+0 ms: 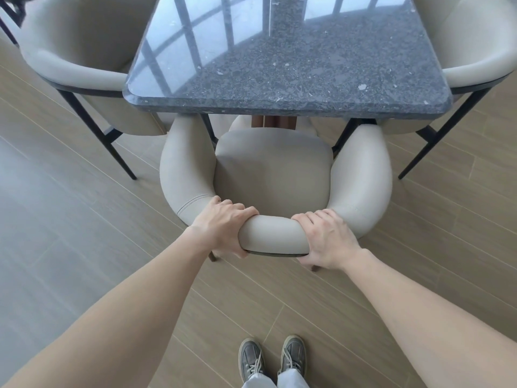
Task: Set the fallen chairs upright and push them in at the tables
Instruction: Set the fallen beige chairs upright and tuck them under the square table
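A beige padded chair with a curved backrest stands upright in front of me, its seat front tucked under the near edge of the dark speckled stone table. My left hand grips the backrest's top on the left. My right hand grips it on the right, with the thumb under the dark lower rim. The chair's front legs are hidden by the tabletop.
Two more beige chairs stand upright at the table's sides, one on the left and one on the right, their black legs splaying outward. The floor is wood-look plank. My grey shoes are just behind the chair.
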The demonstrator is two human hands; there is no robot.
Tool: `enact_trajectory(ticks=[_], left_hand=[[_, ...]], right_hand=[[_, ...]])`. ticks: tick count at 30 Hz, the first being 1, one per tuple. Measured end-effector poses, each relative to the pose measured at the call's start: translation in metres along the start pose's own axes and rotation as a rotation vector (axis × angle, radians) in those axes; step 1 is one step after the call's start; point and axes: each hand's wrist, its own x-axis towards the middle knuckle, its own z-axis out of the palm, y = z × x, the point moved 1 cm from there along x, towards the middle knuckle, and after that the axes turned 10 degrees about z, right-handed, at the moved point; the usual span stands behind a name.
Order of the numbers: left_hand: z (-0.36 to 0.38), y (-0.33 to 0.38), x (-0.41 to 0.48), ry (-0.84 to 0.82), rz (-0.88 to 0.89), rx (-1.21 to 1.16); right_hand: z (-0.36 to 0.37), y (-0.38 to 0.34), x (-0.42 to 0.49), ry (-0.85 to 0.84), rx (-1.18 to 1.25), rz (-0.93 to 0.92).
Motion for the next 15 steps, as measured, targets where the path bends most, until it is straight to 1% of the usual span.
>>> enact_trajectory(ticks=[4, 9, 15], left_hand=[[0.010, 0.022, -0.021, -0.022, 0.001, -0.021], [0.040, 0.059, -0.057, -0.021, 0.033, 0.013], [0.041, 0.061, -0.065, -0.008, 0.077, 0.000]], right_hand=[[0.002, -0.007, -0.032, -0.012, 0.001, -0.002], [0.013, -0.021, -0.087, -0.020, -0.002, -0.054], [0.017, -0.024, -0.095, 0.016, -0.023, -0.070]])
